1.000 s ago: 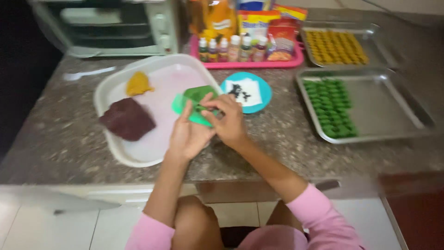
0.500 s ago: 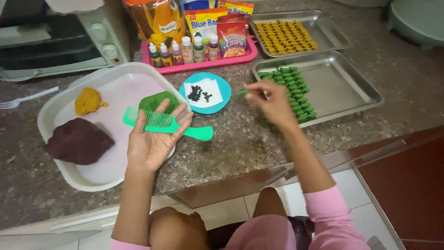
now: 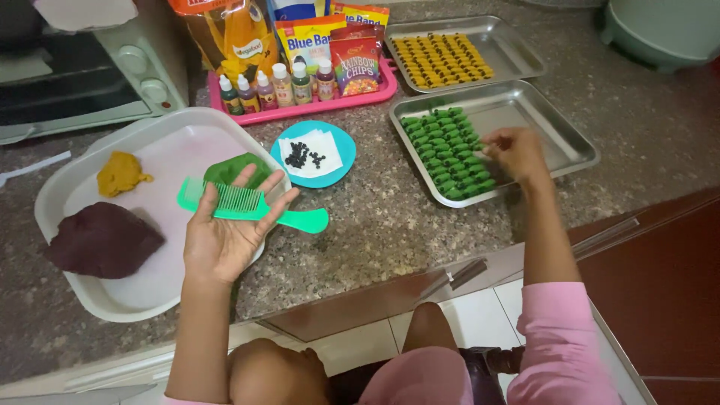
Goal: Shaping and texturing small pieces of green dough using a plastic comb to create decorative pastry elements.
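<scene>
A person seated at a speckled stone bench (image 3: 375, 225) rests a green comb (image 3: 247, 206) across the open palm of the left hand (image 3: 225, 232), fingers spread, its long axis running left to right with the handle pointing right. The right hand (image 3: 514, 154), fingers curled at the rows of small green dough pieces (image 3: 446, 154), reaches well to the right into a steel tray (image 3: 570, 142); whether it pinches 1 cannot be told.
</scene>
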